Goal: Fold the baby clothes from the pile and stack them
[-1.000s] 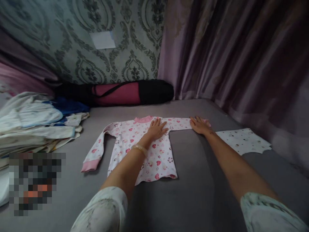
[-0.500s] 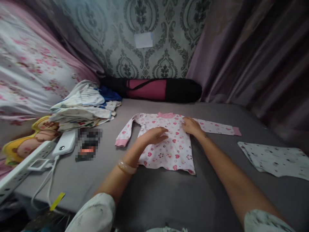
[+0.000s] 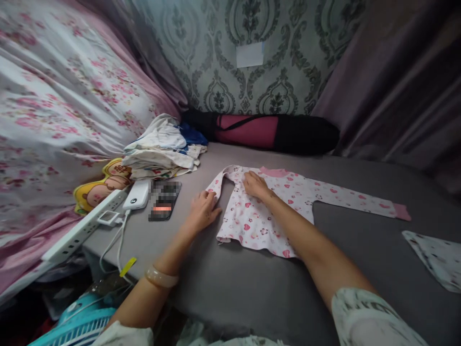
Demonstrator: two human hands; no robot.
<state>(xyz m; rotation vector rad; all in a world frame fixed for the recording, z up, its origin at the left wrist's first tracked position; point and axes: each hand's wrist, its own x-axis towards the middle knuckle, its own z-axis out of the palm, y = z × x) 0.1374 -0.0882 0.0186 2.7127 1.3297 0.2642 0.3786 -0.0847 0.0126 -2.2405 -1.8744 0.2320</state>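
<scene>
The step seems to be straightening the left sleeve (image 3: 217, 182) of the patterned shirt (image 3: 248, 226) on the grey surface (image 3: 216, 283), calling for a light near-left pull, though the left hand (image 3: 203, 211) hides its cuff, I cannot tell whether its fingers or the right hand's (image 3: 256, 185) pinch cloth, and the far-right pale garment (image 3: 442, 262) is cut off.

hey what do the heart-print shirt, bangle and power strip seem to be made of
The heart-print shirt looks like soft, matte fabric, perhaps cotton: thin, limp, wavy along the bottom.
The bangle seems hard and smooth, with pale highlights; stone or plastic, I can't tell.
The power strip is probably smooth, rigid white plastic, judging by its straight edges.
</scene>
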